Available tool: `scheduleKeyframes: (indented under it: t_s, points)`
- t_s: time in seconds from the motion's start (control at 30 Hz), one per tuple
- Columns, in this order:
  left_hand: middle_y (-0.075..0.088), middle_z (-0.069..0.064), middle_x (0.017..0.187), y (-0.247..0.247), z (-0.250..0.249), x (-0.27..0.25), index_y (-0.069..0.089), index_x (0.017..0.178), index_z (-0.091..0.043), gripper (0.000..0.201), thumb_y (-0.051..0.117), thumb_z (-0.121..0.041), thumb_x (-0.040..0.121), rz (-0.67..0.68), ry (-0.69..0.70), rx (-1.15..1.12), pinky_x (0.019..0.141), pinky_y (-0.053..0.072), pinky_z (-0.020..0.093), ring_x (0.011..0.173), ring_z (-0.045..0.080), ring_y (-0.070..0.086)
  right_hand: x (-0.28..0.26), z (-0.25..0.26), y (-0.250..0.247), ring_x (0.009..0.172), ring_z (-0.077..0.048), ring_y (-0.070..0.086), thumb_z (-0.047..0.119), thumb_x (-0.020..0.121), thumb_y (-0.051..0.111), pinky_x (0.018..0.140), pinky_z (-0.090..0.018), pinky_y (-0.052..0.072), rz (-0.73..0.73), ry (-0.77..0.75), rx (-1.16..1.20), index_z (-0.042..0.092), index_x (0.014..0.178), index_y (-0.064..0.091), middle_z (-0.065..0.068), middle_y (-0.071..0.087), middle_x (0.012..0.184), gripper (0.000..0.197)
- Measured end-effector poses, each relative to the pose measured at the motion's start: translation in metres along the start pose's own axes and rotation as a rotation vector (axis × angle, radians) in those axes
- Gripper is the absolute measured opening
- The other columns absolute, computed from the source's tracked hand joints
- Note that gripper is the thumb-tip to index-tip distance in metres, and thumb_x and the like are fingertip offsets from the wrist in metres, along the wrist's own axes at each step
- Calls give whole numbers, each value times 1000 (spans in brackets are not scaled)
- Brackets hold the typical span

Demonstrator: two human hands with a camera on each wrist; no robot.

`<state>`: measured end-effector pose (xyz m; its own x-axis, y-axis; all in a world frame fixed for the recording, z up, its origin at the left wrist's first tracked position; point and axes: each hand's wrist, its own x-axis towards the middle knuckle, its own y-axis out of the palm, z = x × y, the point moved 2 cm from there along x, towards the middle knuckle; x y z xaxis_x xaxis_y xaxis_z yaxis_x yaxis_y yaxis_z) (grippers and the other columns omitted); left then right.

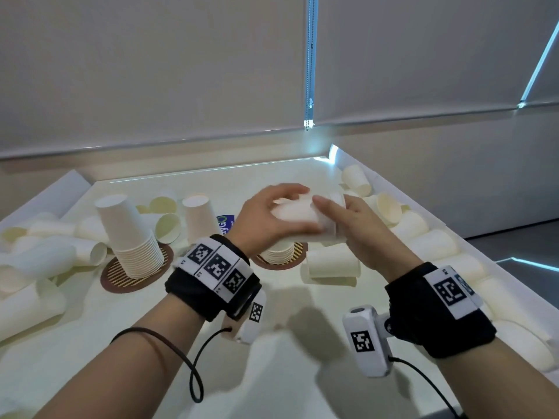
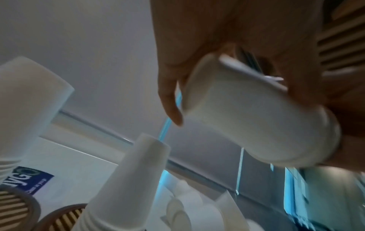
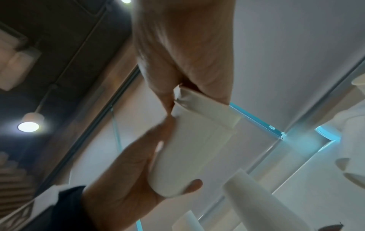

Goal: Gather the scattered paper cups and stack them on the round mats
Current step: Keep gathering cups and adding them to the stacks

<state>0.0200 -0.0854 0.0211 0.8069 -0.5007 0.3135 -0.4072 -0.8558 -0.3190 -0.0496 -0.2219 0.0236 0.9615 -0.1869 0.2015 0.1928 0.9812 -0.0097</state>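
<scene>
Both hands hold a few nested white paper cups (image 1: 298, 213) sideways in the air above the right round mat (image 1: 299, 255). My left hand (image 1: 269, 216) grips the closed end (image 2: 207, 81). At the rim end (image 3: 207, 112), my right hand (image 1: 344, 222) pinches the cups. A short cup stack (image 1: 279, 251) stands upside down on that mat, partly hidden by my left wrist. On the left round mat (image 1: 112, 278) stands a tall stack (image 1: 130, 234). Many loose cups (image 1: 331, 263) lie scattered on their sides.
The cups lie in a white tray-like table with raised side walls (image 1: 393, 189). Heaps of loose cups fill its left side (image 1: 45, 255) and right side (image 1: 438, 243). A single upturned cup (image 1: 199, 216) stands behind the mats, next to a blue label (image 1: 225, 222).
</scene>
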Motion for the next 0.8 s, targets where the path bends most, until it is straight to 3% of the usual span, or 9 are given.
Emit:
scheduleKeyframes:
  t_s: [0.07, 0.17, 0.27, 0.37, 0.47, 0.53, 0.63, 0.73, 0.8]
  points:
    - [63, -3, 105, -5, 1, 2, 62, 109, -30, 47, 82, -33, 67, -56, -138, -183, 74, 58, 31, 91, 14, 64, 0, 1, 1, 87, -34, 54, 32, 90, 57, 76, -46, 43, -32, -8, 114, -5, 113, 59, -36, 58, 102, 44]
    - [65, 3, 96, 2, 7, 3, 57, 112, -18, 39, 72, -32, 78, -56, -371, -383, 53, 54, 25, 82, 21, 66, 1, -9, 11, 96, -31, 60, 33, 98, 44, 83, -45, 48, -59, 43, 76, 6, 116, 58, -23, 62, 114, 36]
    - [65, 7, 92, 2, 14, 8, 58, 112, -15, 45, 73, -38, 77, -194, -455, -484, 42, 45, 18, 73, 24, 64, 4, -10, 14, 93, -16, 63, 40, 97, 43, 77, -21, 52, -65, 46, -28, 12, 110, 58, -6, 65, 106, 35]
    - [63, 8, 103, -19, 13, 23, 50, 116, -17, 54, 74, -41, 74, -450, -340, -363, 54, 49, 24, 70, 21, 60, 7, -5, -6, 98, -16, 60, 46, 93, 48, 83, -25, 47, -224, -11, -297, 14, 108, 56, -1, 62, 104, 36]
    - [59, -4, 108, -36, -1, 37, 55, 118, -24, 53, 77, -37, 71, -599, -114, 49, 81, 46, 25, 96, 19, 58, 6, -16, -27, 104, -22, 55, 39, 87, 61, 86, -33, 45, -244, 167, -783, 10, 120, 50, -7, 57, 113, 45]
    - [57, -3, 116, -33, -8, 47, 53, 125, -31, 57, 74, -38, 73, -491, -59, 345, 85, 42, 25, 106, 18, 55, 2, -33, -31, 100, -23, 54, 39, 85, 64, 78, -30, 42, -75, 404, -996, 6, 124, 46, -7, 55, 112, 55]
    - [54, 0, 134, -20, 5, 60, 43, 137, -34, 64, 68, -42, 79, -247, -158, 653, 94, 42, 34, 120, 23, 52, -3, -54, -29, 101, -23, 53, 38, 84, 66, 70, -24, 38, 87, 592, -1067, 2, 133, 39, -9, 57, 120, 66]
    - [51, 9, 135, -2, 36, 63, 38, 141, -33, 63, 64, -38, 84, -84, -233, 738, 94, 44, 37, 119, 29, 52, -2, -70, -27, 88, -19, 51, 29, 85, 66, 55, -21, 37, 58, 628, -1009, -1, 135, 32, -9, 57, 109, 67]
    - [47, 14, 134, 8, 56, 60, 32, 143, -33, 62, 59, -32, 88, -10, -244, 789, 94, 44, 38, 118, 34, 51, 1, -76, -28, 99, -24, 56, 26, 85, 66, 65, -24, 43, -16, 604, -909, 0, 138, 28, -12, 56, 115, 70]
